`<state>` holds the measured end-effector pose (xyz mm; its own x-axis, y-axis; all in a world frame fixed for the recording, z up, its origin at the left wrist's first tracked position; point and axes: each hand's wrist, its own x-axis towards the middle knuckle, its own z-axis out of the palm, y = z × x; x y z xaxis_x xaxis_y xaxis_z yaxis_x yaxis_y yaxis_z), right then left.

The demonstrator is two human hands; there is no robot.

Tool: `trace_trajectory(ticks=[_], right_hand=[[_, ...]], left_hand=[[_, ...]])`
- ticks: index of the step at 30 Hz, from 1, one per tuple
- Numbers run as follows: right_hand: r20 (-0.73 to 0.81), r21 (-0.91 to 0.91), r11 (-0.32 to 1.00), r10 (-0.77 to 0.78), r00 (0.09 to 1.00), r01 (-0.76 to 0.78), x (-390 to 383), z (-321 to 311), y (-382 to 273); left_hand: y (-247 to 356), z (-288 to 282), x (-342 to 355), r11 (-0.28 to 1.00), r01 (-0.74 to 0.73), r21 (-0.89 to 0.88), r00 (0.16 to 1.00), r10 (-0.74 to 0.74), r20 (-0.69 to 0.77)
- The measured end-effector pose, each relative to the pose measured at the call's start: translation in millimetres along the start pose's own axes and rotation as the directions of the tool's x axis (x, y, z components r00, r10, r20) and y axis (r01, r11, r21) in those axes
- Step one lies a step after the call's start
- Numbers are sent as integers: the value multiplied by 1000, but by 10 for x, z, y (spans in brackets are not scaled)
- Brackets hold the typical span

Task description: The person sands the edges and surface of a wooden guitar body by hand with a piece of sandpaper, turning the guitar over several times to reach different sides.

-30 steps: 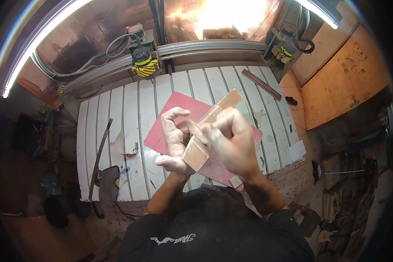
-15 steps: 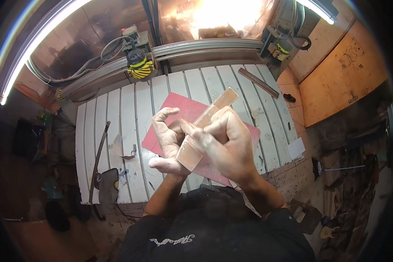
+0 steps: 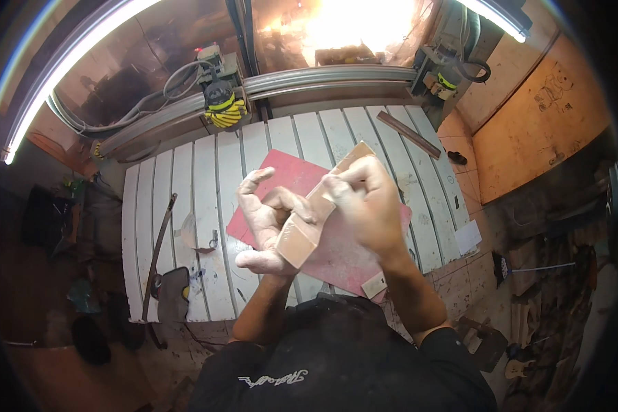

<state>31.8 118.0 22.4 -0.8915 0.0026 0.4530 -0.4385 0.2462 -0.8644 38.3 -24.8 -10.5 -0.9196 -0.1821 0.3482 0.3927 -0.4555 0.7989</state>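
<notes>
My left hand (image 3: 266, 220) has a long tan piece of wood (image 3: 299, 242) lying slantwise across it, one finger bent over its middle and the others curled, dusted pale. My right hand (image 3: 367, 202) is closed near the upper part of the piece, thumb and fingers pinched against it and slightly blurred; whether they also grip something small is hidden. Beneath both hands a red board (image 3: 281, 172) lies on the white slatted table (image 3: 141, 240). A small pale block (image 3: 374, 285) lies at the board's lower right.
A rail with a machine head (image 3: 223, 99) crosses behind the table. A dark strip (image 3: 408, 134) lies at the back right, a long dark bar (image 3: 159, 240) and grey object (image 3: 174, 294) at the left. A white sheet (image 3: 468, 237) sits at the right edge.
My right hand has moved up along the wood, uncovering more of its middle. My left hand, with the piece, has shifted slightly to the left.
</notes>
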Motion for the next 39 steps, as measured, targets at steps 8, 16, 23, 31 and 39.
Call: trace_trajectory(ticks=[8, 16, 23, 31, 39], right_hand=[[-50, 282, 871, 432, 900, -403, -507, -357, 628], [76, 279, 564, 794, 603, -777, -1024, -712, 893], [59, 358, 486, 841, 538, -798, -1231, -776, 991], [89, 374, 513, 809, 581, -773, -1282, -672, 1097], [116, 324, 504, 819, 563, -800, -1311, -645, 1054]], left_hand=[[-175, -402, 397, 794, -539, 281, 840, 533, 104], [-594, -499, 442, 856, -196, 479, 920, 329, -213], [-897, -974, 157, 748, 87, 658, 984, 40, -175], [-478, -861, 422, 800, 59, 597, 986, 48, -161], [47, -627, 732, 834, -392, 389, 892, 448, -62]])
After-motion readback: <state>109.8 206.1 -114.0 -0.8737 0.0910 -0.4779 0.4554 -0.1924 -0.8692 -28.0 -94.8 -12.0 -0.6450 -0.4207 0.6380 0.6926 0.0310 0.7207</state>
